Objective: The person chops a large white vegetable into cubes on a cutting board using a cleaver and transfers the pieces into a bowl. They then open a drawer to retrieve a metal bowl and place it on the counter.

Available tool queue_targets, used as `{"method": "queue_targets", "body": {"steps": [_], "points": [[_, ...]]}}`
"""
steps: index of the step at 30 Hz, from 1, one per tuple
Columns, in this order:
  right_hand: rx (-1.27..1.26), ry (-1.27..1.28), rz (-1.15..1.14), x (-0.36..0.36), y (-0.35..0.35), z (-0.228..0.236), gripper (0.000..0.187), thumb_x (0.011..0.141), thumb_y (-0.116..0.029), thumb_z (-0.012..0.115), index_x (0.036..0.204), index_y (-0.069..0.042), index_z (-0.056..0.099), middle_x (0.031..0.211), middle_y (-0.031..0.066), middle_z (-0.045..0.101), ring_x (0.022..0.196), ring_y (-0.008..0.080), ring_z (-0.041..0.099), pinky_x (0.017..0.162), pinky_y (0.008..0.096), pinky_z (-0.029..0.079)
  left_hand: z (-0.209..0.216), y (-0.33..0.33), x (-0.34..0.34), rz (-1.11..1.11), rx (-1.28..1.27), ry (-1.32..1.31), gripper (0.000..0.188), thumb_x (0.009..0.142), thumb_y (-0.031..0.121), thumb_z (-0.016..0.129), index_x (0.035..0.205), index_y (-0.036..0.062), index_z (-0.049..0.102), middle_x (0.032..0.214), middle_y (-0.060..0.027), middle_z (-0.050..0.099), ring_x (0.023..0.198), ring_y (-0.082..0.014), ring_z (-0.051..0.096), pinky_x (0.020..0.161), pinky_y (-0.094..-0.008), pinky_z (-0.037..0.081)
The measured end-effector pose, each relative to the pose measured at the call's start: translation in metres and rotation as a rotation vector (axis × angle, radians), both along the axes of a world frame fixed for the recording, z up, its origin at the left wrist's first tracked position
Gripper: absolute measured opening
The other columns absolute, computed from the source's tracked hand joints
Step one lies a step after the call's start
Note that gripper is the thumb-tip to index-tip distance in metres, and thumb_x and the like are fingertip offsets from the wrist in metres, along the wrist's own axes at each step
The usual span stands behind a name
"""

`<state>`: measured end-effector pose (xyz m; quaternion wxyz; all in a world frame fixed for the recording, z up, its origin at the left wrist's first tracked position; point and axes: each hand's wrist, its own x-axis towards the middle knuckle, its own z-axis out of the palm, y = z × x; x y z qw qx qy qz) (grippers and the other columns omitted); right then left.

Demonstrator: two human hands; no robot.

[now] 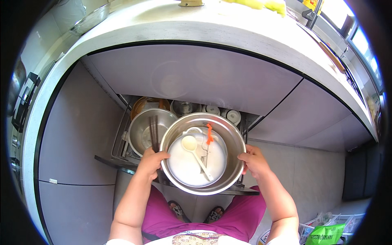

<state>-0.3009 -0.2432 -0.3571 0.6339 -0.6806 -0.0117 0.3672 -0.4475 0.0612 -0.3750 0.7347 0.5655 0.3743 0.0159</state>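
Observation:
A wide stainless steel basin point(235, 163) is held level over an open drawer, one hand at each side. My left hand point(151, 164) is closed on its left rim, thumb on top. Several dark chopsticks point(154, 132) stick up at that hand; their lower ends are hidden there. On the opposite rim my right hand point(254, 160) is closed, thumb over the edge. Inside the basin lie white plates point(183, 169), a cream spoon point(190, 143) slanting across the top one, and a thin tool with an orange handle point(209, 134), its kind unclear.
The drawer holds another steel bowl point(141, 128), an amber dish point(143, 105) and white-topped round containers point(233, 117). Its front edge point(108, 162) juts out before my legs. Above runs the white countertop point(163, 28). A basket with a green bag point(326, 234) stands at lower right.

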Motion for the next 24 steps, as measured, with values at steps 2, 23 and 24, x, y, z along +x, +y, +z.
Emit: {"method": "queue_targets", "body": {"steps": [2, 23, 24], "points": [[0.020, -0.012, 0.060, 0.000, 0.024, 0.002, 0.022, 0.084, -0.009, 0.057, 0.100, 0.005, 0.062, 0.069, 0.0093, 0.064, 0.044, 0.0137, 0.057, 0.037, 0.0256, 0.045, 0.000, 0.014, -0.018, 0.108, 0.029, -0.059, 0.028, 0.072, 0.003, 0.063, 0.097, -0.0091, 0.062, 0.081, -0.0135, 0.066, 0.063, -0.0182, 0.064, 0.051, -0.0289, 0.049], [-0.188, -0.061, 0.165, -0.038, 0.217, -0.111, 0.043, 0.089, -0.031, 0.058, 0.073, 0.008, 0.063, 0.063, 0.0138, 0.065, 0.048, 0.0219, 0.064, 0.040, 0.0317, 0.049, 0.009, 0.098, -0.101, 0.545, 0.102, -0.109, 0.012, 0.070, -0.001, 0.059, 0.080, 0.0057, 0.058, 0.060, 0.0042, 0.050, 0.039, -0.0037, 0.035, 0.036, -0.0192, 0.026], [-0.259, -0.080, 0.163, -0.037, 0.212, -0.096, 0.040, 0.088, -0.027, 0.059, 0.072, 0.009, 0.063, 0.063, 0.0144, 0.065, 0.048, 0.0223, 0.064, 0.040, 0.0321, 0.049, 0.007, 0.095, -0.100, 0.545, 0.085, -0.109, 0.011, 0.070, -0.001, 0.060, 0.078, 0.0063, 0.058, 0.059, 0.0043, 0.050, 0.039, -0.0036, 0.035, 0.036, -0.0192, 0.025]]}}
